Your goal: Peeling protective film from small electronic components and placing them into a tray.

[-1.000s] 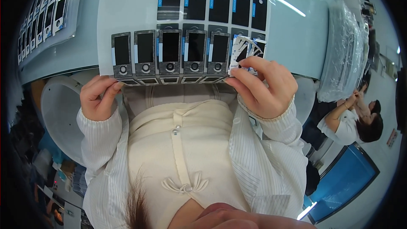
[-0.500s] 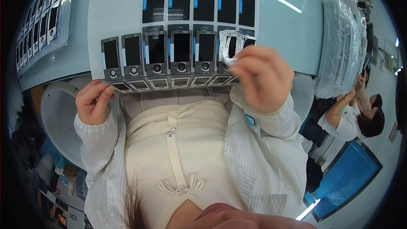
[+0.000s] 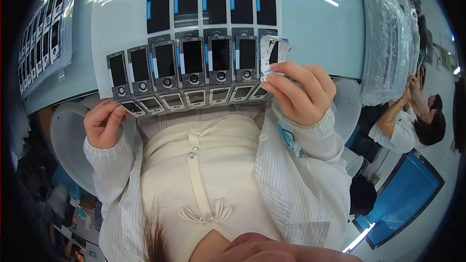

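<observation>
At the left near corner of a strip of grey-bordered black panels (image 3: 221, 60), my left hand (image 3: 104, 123) pinches the strip's edge between thumb and fingers. The strip hangs over the table's near edge, and its lower row of windows folds down toward me. Held between the thumb and fingers of my right hand (image 3: 306, 92) is a thin white frame-shaped piece (image 3: 266, 60) with blue marks. It is over the panel at the strip's right end; whether it touches that panel I cannot tell. Beyond lies a row of black panels (image 3: 186, 5), each with a round hole and a blue tab.
The panels lie on a white sheet (image 3: 119, 14) on a pale table (image 3: 325, 34). Clear plastic packs (image 3: 386, 43) are stacked at the right edge. More panel sheets (image 3: 46, 34) lie at the left. A co-worker (image 3: 405, 121) is farther right.
The white piece has straightened from a curled shape and moved slightly right with my right hand. The strip's right part shows farther right, and my view has shifted a little.
</observation>
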